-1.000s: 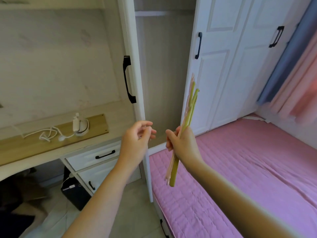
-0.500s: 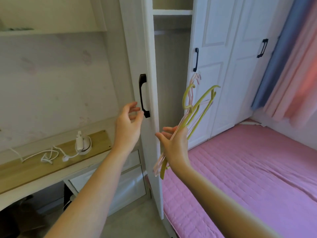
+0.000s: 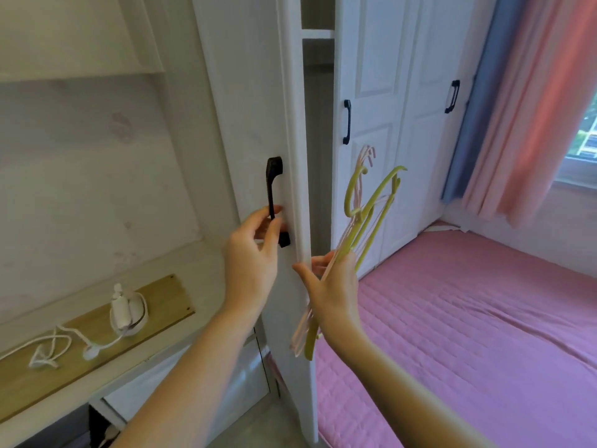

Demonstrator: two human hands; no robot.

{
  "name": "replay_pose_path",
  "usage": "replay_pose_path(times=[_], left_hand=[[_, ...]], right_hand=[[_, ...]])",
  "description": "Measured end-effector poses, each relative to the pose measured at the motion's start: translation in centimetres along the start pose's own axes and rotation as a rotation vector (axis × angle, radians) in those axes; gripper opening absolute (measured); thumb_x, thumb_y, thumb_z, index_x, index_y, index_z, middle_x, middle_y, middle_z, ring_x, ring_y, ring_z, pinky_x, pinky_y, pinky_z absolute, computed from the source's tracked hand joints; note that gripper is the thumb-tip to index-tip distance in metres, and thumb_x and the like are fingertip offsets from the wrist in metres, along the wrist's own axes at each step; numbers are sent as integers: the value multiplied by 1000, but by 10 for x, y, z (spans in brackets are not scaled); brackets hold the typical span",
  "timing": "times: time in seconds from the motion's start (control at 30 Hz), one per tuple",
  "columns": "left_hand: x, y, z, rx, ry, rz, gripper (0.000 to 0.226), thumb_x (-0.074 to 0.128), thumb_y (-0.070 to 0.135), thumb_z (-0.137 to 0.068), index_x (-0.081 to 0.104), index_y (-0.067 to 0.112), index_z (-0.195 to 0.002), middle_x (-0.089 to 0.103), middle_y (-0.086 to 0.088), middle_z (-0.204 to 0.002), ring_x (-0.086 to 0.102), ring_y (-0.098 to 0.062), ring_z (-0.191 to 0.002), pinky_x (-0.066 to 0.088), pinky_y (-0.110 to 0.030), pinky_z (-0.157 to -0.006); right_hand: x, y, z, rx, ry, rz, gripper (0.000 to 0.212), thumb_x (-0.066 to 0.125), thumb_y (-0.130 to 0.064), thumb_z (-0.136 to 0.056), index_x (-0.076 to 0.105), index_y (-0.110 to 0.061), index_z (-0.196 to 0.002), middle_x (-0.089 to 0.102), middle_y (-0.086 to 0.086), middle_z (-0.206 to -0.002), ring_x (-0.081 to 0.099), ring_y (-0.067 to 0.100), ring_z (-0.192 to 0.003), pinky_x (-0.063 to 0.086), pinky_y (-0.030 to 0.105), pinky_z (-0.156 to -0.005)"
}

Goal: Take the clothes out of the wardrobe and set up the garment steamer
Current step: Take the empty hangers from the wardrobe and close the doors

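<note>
Right hand (image 3: 336,286) at 6 o'clock is holding a bundle of hangers (image 3: 365,221) against the palm, thumb out, fingers hidden behind them; grip looks loose. Count: at least one green and one pink hook showing, total uncertain.

Left hand (image 3: 255,250) is curling thumb and fingers around the black door handle (image 3: 274,198) just above; cannot tell whether the grip is closed. The wardrobe door (image 3: 258,92) is standing nearly edge-on, leaving a narrow dark gap at 12 o'clock. No clothes are visible inside.

Steamer (image 3: 127,310), one, is sitting on the tabletop (image 3: 80,357) at 9 o'clock, cord loose beside it.

Bed (image 3: 468,318) is lying at 3 o'clock. Two more closed doors and handles beyond.

Risks, as judged: right fingertips are close to the door edge and could get nipped if it swings; hangers could slip or snag the door.
</note>
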State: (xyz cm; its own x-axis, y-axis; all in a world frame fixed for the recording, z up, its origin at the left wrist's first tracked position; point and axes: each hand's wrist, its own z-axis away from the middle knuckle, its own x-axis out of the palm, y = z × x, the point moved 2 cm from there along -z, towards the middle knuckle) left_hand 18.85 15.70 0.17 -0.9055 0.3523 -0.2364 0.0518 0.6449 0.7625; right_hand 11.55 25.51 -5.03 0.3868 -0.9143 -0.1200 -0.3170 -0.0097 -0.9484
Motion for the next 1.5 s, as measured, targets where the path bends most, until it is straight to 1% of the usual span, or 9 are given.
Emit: replay_pose_path(times=[0.13, 0.23, 0.43, 0.7, 1.0, 1.13, 1.27, 1.4, 1.5], left_hand=[[6, -4, 0, 33, 6, -21, 28, 55, 30, -93, 67, 14, -114, 72, 0, -98, 68, -11, -91, 58, -33, -83], [13, -5, -2, 83, 16, -79, 27, 54, 31, -94, 67, 13, -110, 72, 1, -93, 68, -10, -85, 58, -31, -78], [34, -1, -4, 168, 73, -193, 21, 58, 25, -95, 70, 11, -104, 72, 3, -87, 65, -6, -75, 53, -16, -69], [74, 8, -7, 201, 161, -227, 24, 61, 21, -91, 72, 5, -105, 71, -1, -83, 60, -4, -69, 40, 2, -67], [139, 8, -32, 209, 162, -183, 17, 65, 22, -89, 72, 9, -99, 72, 2, -82, 64, -3, -69, 46, -5, -66], [166, 1, -49, 214, 151, -190, 16, 66, 26, -89, 72, 12, -94, 71, 6, -79, 66, -3, -68, 47, -9, -64], [192, -4, -68, 219, 151, -238, 17, 68, 28, -88, 73, 13, -93, 72, 7, -77, 66, -4, -67, 50, -16, -61], [214, -9, -89, 259, 96, -299, 16, 72, 25, -85, 71, 13, -95, 70, 6, -84, 66, -5, -71, 51, -19, -62], [228, -17, -103, 290, -13, -316, 26, 73, 19, -84, 67, 11, -108, 66, 3, -99, 67, -7, -84, 56, -25, -67]], right_hand=[[-4, 3, -4, -1, -5, -9, 34, 74, -24, -82, 42, -19, -94, 59, -5, -88, 61, 5, -83, 50, 20, -73], [-8, 6, -7, -12, 6, 8, 31, 70, -25, -85, 41, -21, -93, 57, -6, -89, 58, 3, -82, 47, 13, -65], [-16, 15, -17, -61, 21, 32, 28, 65, -22, -89, 37, -27, -88, 52, -4, -89, 55, 7, -81, 44, 6, -67], [-34, 34, -46, -70, 65, 34, 28, 65, -23, -89, 38, -31, -84, 55, 0, -86, 57, 10, -79, 45, 17, -63], [-72, 61, -114, -23, 70, -19, 27, 69, -22, -86, 42, -26, -87, 60, 1, -86, 61, 7, -80, 49, 19, -69], [-79, 73, -145, -17, 82, -53, 22, 68, -20, -87, 47, -13, -93, 58, -2, -85, 58, -3, -77, 44, 7, -65], [-83, 85, -178, -22, 86, -64, 21, 66, -20, -89, 47, -13, -96, 56, -5, -87, 56, -6, -79, 44, 5, -65], [-89, 96, -216, -34, 74, -53, 23, 69, -21, -86, 49, -14, -95, 62, -5, -84, 60, -6, -76, 44, 4, -63], [-90, 105, -245, -22, 65, -66, 26, 70, -22, -85, 49, -12, -96, 63, -5, -84, 61, -5, -76, 47, 8, -63]])
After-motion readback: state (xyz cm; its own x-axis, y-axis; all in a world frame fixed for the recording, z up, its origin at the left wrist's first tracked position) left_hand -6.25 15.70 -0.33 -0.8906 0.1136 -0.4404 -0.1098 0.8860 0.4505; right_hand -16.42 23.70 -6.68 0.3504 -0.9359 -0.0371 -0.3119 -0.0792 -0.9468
